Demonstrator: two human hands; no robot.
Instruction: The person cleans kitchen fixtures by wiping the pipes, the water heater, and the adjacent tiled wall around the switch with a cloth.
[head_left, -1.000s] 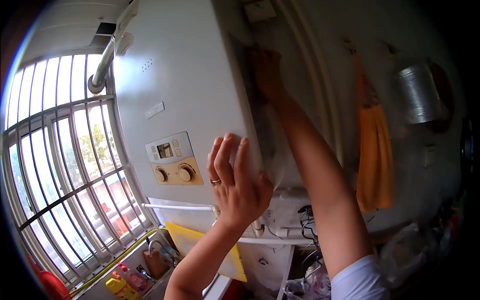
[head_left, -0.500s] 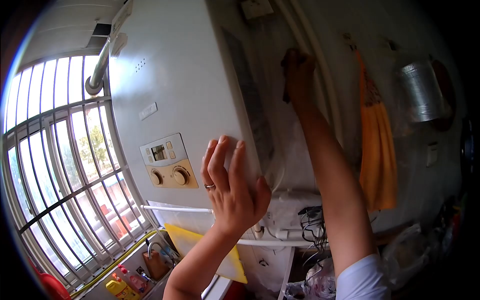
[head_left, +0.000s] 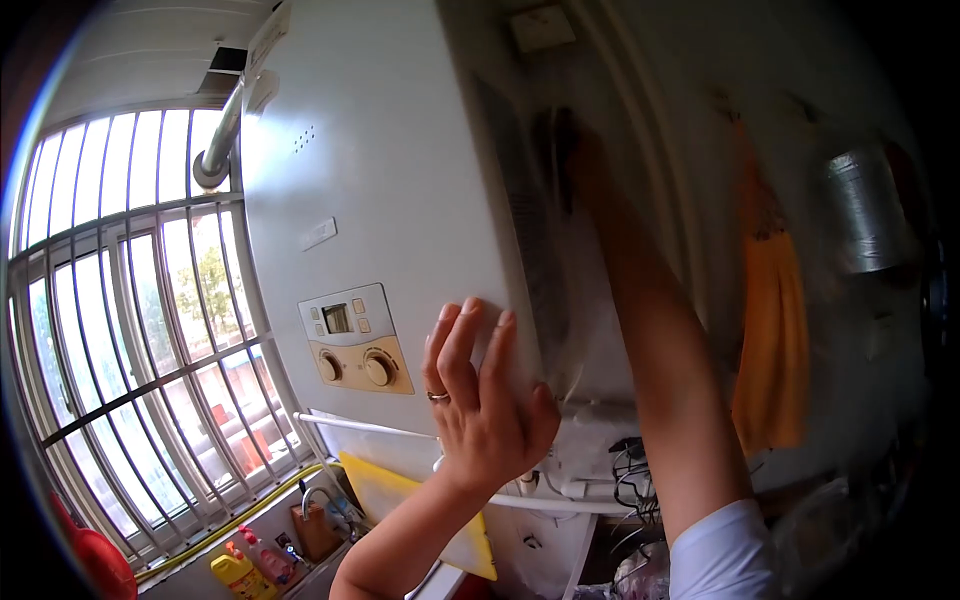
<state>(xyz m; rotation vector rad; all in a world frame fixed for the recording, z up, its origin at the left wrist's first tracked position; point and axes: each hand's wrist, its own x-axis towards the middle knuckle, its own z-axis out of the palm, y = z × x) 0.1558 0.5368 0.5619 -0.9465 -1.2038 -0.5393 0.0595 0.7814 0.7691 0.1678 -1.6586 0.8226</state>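
A white wall-hung boiler [head_left: 390, 190] fills the middle of the head view, with a gold control panel [head_left: 357, 340] of knobs and buttons low on its front. Flat against the boiler's lower right front edge lies my left hand [head_left: 487, 410], fingers spread, a ring on one of them. My right hand [head_left: 585, 155] reaches up into the shade beside the boiler's right side, closed around a dark object [head_left: 553, 140]. Motion blur and shadow hide what kind of thing that is. I cannot tell whether it touches the side panel.
Pale pipes [head_left: 665, 150] and a socket [head_left: 543, 28] are on the wall to the right. An orange towel [head_left: 772, 340] hangs beside a silvery container [head_left: 866, 210]. Below are tangled black cables [head_left: 630, 475], a yellow-edged board [head_left: 375, 475] and bottles [head_left: 240, 575]. A barred window [head_left: 130, 330] is at left.
The camera view has shifted, so the boiler appears farther right and lower. My right hand has moved closer to the boiler's side with the dark object. My left hand stays on the boiler.
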